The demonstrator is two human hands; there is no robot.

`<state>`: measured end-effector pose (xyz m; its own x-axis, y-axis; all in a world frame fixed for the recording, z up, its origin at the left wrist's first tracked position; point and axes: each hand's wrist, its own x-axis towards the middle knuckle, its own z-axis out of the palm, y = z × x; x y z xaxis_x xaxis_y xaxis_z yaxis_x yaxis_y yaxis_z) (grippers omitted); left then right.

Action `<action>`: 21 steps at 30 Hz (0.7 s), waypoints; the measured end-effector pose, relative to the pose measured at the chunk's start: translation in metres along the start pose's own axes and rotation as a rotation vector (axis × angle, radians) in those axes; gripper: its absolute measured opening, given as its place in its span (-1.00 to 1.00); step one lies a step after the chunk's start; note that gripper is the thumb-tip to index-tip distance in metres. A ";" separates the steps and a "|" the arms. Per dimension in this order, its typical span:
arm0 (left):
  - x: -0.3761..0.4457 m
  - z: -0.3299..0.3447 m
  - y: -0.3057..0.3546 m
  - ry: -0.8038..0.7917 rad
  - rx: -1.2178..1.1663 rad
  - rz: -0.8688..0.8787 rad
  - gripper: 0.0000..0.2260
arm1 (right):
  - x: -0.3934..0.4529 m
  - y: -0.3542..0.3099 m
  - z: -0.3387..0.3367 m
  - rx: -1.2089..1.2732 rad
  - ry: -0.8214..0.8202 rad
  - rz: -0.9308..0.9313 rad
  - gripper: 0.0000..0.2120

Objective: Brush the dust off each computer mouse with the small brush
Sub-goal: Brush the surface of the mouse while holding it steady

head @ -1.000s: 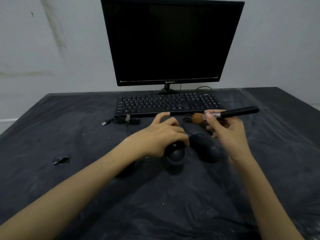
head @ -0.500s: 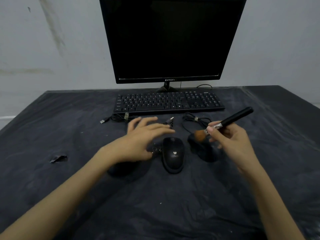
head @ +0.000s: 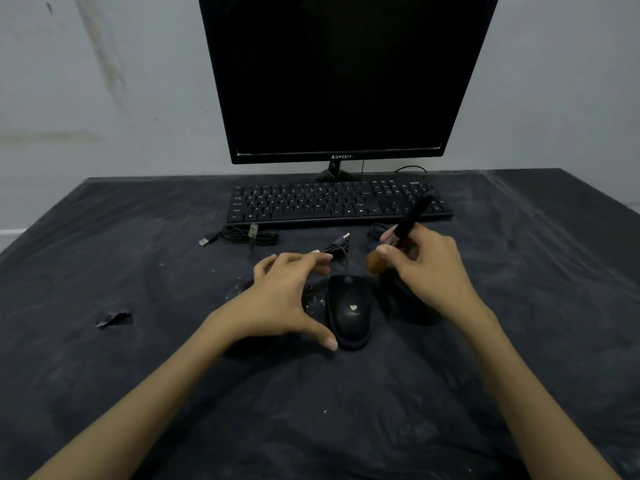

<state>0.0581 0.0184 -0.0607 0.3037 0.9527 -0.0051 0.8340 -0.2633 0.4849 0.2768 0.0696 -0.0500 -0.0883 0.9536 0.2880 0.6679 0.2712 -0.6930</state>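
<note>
A black mouse (head: 349, 311) with a small heart mark lies flat on the dark table cover, between my hands. My left hand (head: 280, 299) hovers spread just left of it, thumb tip by its near left edge, fingers straight and holding nothing. My right hand (head: 427, 268) pinches the small brush (head: 405, 230), black handle pointing up and away, brown bristles (head: 374, 262) pointing down-left above the top of a second black mouse (head: 410, 303), which sits mostly under that hand. Whether a third mouse lies under my left hand is hidden.
A black keyboard (head: 336, 202) and a dark monitor (head: 346, 77) stand behind. Coiled mouse cables with USB plugs (head: 249, 235) lie between keyboard and mice. White dust specks (head: 313, 299) dot the cover (head: 138, 341) left of the middle mouse. A small torn scrap (head: 112, 318) lies at left.
My left hand let go of the middle mouse, which now lies flat, and drew back to its left. My right hand tipped the brush more upright, its bristles now over the right mouse.
</note>
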 end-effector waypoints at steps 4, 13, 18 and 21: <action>0.003 0.004 0.002 -0.010 0.008 -0.013 0.07 | -0.007 -0.015 0.009 0.253 -0.331 -0.013 -0.95; 0.006 0.011 0.005 -0.044 0.001 -0.057 0.11 | -0.002 -0.011 0.007 0.128 -0.273 -0.034 -0.94; 0.010 0.011 0.006 -0.067 -0.035 -0.071 0.13 | 0.002 0.008 0.004 -0.087 -0.120 0.038 -0.92; 0.012 0.012 0.006 -0.045 -0.095 -0.063 0.09 | 0.001 0.007 -0.005 0.124 -0.085 0.049 -0.93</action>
<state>0.0722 0.0269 -0.0686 0.2740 0.9587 -0.0763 0.8056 -0.1855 0.5626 0.2845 0.0717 -0.0513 -0.1240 0.9723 0.1984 0.5774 0.2333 -0.7824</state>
